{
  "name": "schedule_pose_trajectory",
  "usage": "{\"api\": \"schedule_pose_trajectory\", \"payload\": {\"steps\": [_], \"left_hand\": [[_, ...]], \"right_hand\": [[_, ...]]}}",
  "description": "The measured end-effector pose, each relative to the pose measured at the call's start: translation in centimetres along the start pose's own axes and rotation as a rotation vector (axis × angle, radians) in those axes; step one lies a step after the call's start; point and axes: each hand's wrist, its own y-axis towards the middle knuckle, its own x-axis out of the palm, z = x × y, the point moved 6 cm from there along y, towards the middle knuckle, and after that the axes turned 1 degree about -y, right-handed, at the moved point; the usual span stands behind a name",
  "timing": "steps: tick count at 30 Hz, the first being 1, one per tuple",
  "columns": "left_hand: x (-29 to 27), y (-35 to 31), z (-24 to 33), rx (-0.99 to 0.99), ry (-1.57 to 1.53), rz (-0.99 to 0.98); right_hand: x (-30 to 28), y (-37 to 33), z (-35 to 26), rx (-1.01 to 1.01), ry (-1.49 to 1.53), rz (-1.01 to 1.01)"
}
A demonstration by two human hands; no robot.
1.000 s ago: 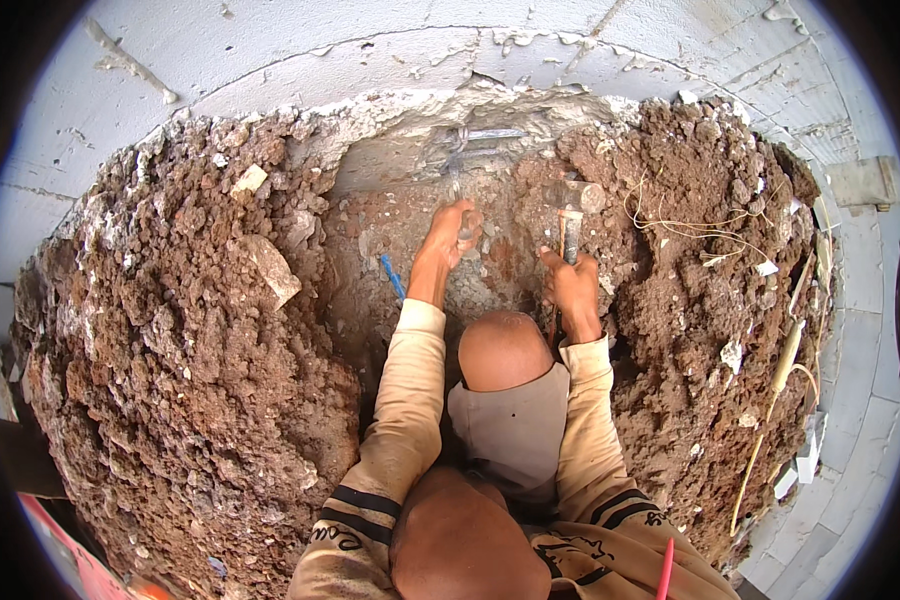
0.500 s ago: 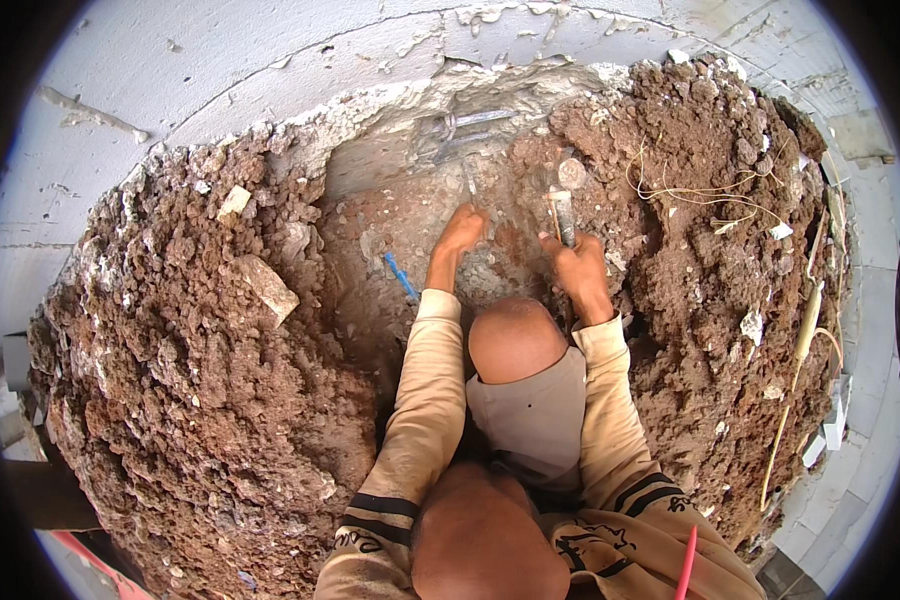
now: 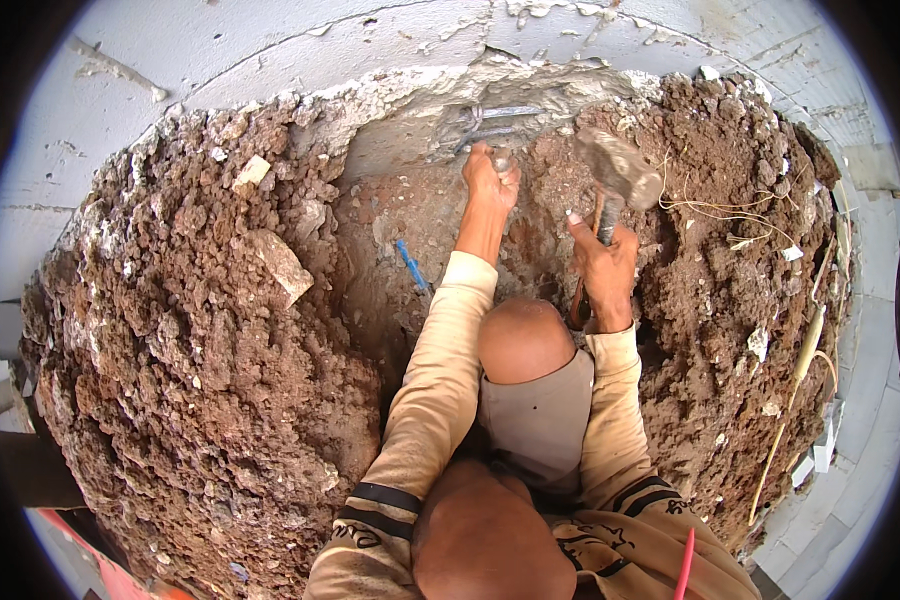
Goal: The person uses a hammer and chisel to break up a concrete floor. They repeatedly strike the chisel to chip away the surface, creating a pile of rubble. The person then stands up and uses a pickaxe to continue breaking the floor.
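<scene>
My right hand (image 3: 608, 268) is wrapped round the handle of a short hammer, whose blurred, dirt-coated head (image 3: 620, 170) is raised above the soil. My left hand (image 3: 491, 182) is closed on a chisel (image 3: 503, 160); only its blunt, round end shows, and its tip is hidden. That fist is just below a broken hollow (image 3: 410, 140) at the foot of the wall. Bare metal bars (image 3: 510, 112) stick out inside the hollow, close beyond my left fingers.
Heaped brown soil (image 3: 220, 370) rises on both sides of the dug pit. A blue stick (image 3: 410, 265) stands in it left of my forearm. Thin yellowish string (image 3: 720, 205) lies on the right-hand heap, and a pale block wall (image 3: 270, 50) curves across the far side.
My left hand has moved up and slightly right toward the metal bars with the chisel. The hammer head has swung up and right, turning side-on.
</scene>
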Motion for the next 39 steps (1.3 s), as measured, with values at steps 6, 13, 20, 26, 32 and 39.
{"api": "schedule_pose_trajectory", "payload": {"steps": [6,13,20,26,32,39], "left_hand": [[2.0,0.3,-0.2,0.056,-0.016,0.168],[2.3,0.0,0.0,0.017,0.002,0.231],[1.2,1.4,-0.5,0.039,-0.041,0.065],[2.0,2.5,2.1,0.071,0.093,0.142],[0.6,3.0,0.3,-0.045,0.288,0.164],[-0.3,-1.5,-0.1,-0.079,0.204,-0.090]], "right_hand": [[2.1,0.9,-3.6,-0.330,0.350,-0.076],[4.3,3.1,5.1,0.215,-0.268,-0.128],[3.5,1.1,-2.7,-0.428,0.450,-0.099],[3.8,3.1,6.5,0.236,-0.375,-0.189],[2.2,1.0,5.7,0.351,-0.226,-0.148],[0.7,1.0,5.9,0.392,-0.171,-0.105]]}}
